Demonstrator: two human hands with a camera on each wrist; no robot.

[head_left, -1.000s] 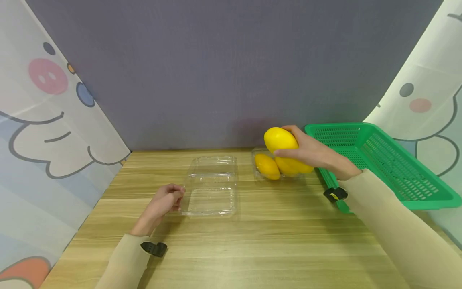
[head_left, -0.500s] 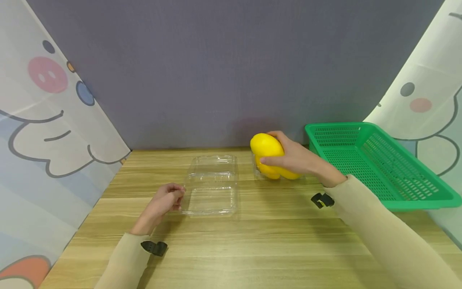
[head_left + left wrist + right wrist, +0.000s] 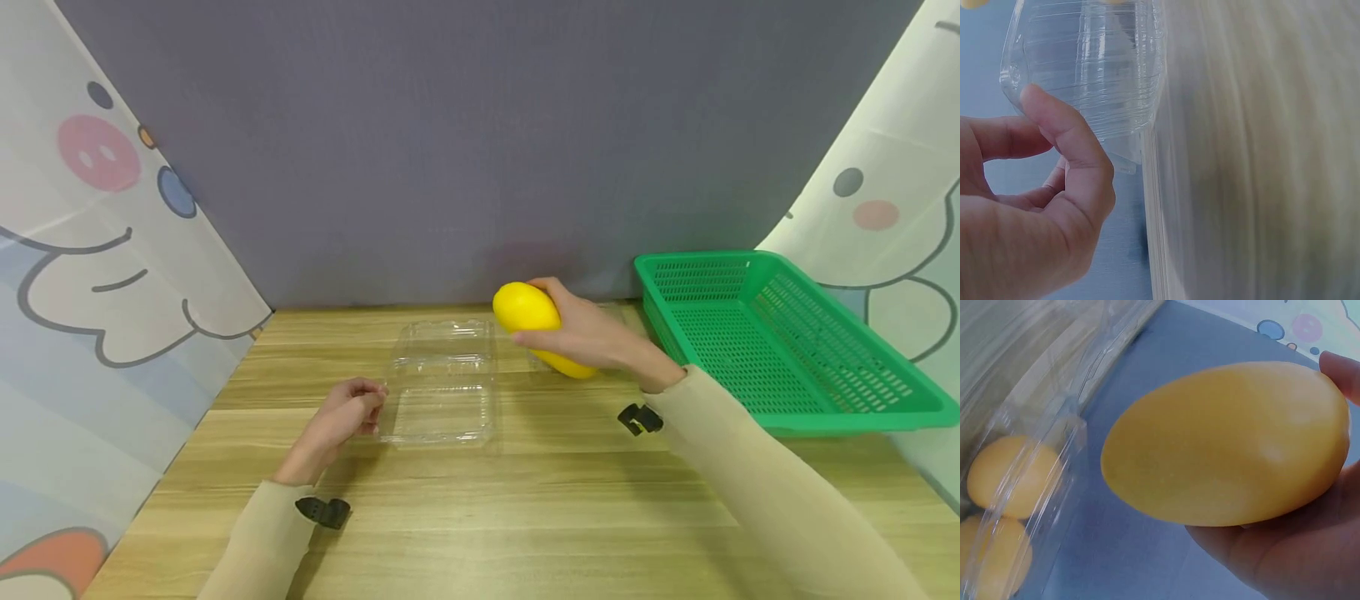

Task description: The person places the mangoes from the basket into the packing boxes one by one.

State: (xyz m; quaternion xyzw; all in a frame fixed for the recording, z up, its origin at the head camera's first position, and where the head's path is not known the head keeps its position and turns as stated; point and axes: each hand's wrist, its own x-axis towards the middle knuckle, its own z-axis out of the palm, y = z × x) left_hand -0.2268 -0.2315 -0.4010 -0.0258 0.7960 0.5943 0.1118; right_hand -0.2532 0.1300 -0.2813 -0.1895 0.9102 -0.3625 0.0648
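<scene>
My right hand [image 3: 585, 333] grips a smooth yellow mango [image 3: 525, 307], held raised above a clear plastic box at the back of the table. In the right wrist view that mango [image 3: 1229, 444] lies between thumb and fingers. Two more mangoes [image 3: 1015, 475] sit in the clear box [image 3: 1075, 440]; in the head view my hand mostly hides them. On the left, my left hand [image 3: 347, 417] pinches the side edge of another clear plastic box [image 3: 442, 437], which lies with its lid folded back. The left wrist view shows curled fingers at this box's rim [image 3: 1009, 75].
A green perforated basket [image 3: 750, 358] stands on the right of the wooden table [image 3: 480, 517]. Behind the table rises a grey panel [image 3: 450, 167], with cartoon-printed sheets at both sides.
My right hand has carried the mango left and slightly down, away from the green basket and towards the left-hand box. The left hand has stayed at its box.
</scene>
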